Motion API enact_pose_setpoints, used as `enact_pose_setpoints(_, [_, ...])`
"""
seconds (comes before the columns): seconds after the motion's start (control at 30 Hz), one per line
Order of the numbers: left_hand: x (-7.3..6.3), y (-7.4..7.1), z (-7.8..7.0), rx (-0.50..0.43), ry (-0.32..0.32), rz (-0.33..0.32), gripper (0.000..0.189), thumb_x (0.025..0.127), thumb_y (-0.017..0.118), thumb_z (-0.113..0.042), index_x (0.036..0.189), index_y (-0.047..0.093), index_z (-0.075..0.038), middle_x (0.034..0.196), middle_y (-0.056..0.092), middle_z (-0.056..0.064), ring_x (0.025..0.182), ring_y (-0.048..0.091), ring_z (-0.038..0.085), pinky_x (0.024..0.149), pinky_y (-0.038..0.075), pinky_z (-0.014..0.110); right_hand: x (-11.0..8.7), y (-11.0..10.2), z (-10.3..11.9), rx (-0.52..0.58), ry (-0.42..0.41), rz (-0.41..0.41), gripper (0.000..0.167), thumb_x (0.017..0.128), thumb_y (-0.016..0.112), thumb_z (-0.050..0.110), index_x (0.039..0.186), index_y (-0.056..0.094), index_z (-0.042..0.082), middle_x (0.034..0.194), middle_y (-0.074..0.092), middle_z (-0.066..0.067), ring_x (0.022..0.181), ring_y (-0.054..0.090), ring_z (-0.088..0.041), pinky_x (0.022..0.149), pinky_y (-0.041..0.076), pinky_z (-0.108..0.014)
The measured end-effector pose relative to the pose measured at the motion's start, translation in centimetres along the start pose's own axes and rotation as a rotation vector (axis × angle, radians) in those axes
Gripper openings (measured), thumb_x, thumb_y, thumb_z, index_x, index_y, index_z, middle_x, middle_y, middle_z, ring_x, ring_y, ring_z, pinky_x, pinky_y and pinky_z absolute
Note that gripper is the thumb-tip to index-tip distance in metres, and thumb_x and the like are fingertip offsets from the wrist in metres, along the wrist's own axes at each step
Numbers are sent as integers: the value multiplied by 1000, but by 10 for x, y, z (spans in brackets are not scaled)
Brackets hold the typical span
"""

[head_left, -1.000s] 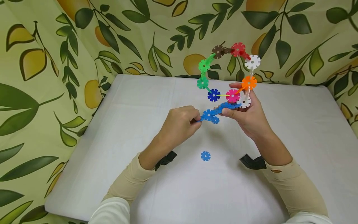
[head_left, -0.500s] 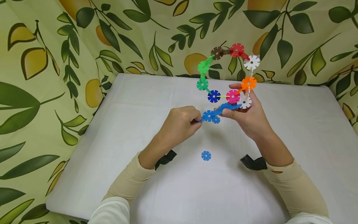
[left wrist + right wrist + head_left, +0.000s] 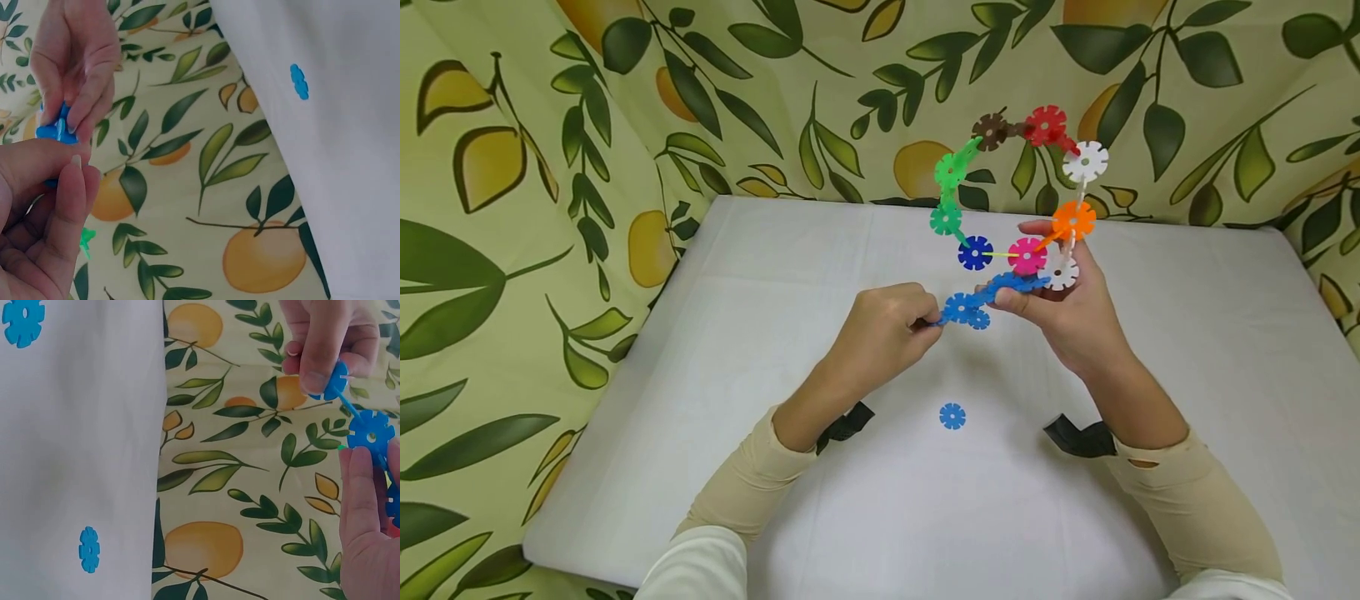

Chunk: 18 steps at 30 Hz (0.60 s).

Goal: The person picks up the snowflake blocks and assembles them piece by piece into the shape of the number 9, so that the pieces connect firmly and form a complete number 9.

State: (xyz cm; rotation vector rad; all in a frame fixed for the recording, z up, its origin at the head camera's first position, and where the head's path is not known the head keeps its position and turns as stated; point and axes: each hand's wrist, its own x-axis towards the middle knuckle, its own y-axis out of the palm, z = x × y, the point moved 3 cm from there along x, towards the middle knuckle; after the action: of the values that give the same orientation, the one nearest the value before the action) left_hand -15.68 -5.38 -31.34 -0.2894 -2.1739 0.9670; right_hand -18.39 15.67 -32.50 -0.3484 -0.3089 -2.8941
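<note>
My left hand (image 3: 887, 333) pinches the near end of a blue strip of interlocking snowflake discs (image 3: 1017, 282), held above the table. My right hand (image 3: 1078, 312) grips the strip farther along, with the thumb on its near side. From there rises a ring of multicoloured discs, including an orange disc (image 3: 1073, 221), a dark blue disc (image 3: 975, 253) and a brown disc (image 3: 990, 132). In the right wrist view, the left thumb presses a blue disc (image 3: 338, 381) joined to another blue disc (image 3: 371, 432) by the right fingers. Fingers partly hide the strip.
A loose blue disc (image 3: 952, 416) lies on the white table (image 3: 737, 467) below the hands. The right wrist view shows another blue disc (image 3: 24, 324) on the table. Behind the table hangs a leaf-and-fruit patterned cloth (image 3: 820, 108).
The multicoloured ring has tilted slightly up and to the right. Both hands keep nearly the same place and hold on the blue strip.
</note>
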Motion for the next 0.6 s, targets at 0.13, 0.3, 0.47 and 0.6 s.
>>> enact_pose_setpoints(0.13, [0, 0, 1, -56, -8, -65, 10, 81, 78, 5, 76, 72, -2, 74, 68, 4, 65, 62, 10, 65, 48, 10, -1, 0, 0, 27, -14, -16, 68, 82, 69, -19, 140, 46, 9, 109, 56, -16, 89, 64, -22, 78, 58, -28])
enact_pose_setpoints(0.3, [0, 0, 1, -43, -12, -78, 11, 81, 78, 6, 75, 71, -1, 74, 68, 5, 65, 62, 10, 65, 49, 10, -1, 1, -3, 32, 1, -13, 66, 83, 69, -18, 139, 46, 9, 110, 55, -15, 89, 63, -22, 78, 58, -28])
enact_pose_setpoints(0.47, [1, 2, -1, -17, -18, -52, 11, 82, 79, 2, 77, 70, -2, 74, 67, 4, 65, 61, 10, 64, 48, 9, 0, -1, -1, 15, 5, -11, 67, 84, 69, -18, 140, 46, 10, 110, 55, -14, 90, 63, -21, 79, 58, -27])
enact_pose_setpoints(0.6, [1, 4, -2, -16, -13, -58, 11, 82, 80, 0, 81, 69, -3, 79, 67, 5, 70, 64, 10, 68, 49, 9, 4, -7, 1, 42, 6, 24, 70, 84, 67, -20, 143, 43, 10, 116, 54, -15, 96, 63, -22, 81, 58, -30])
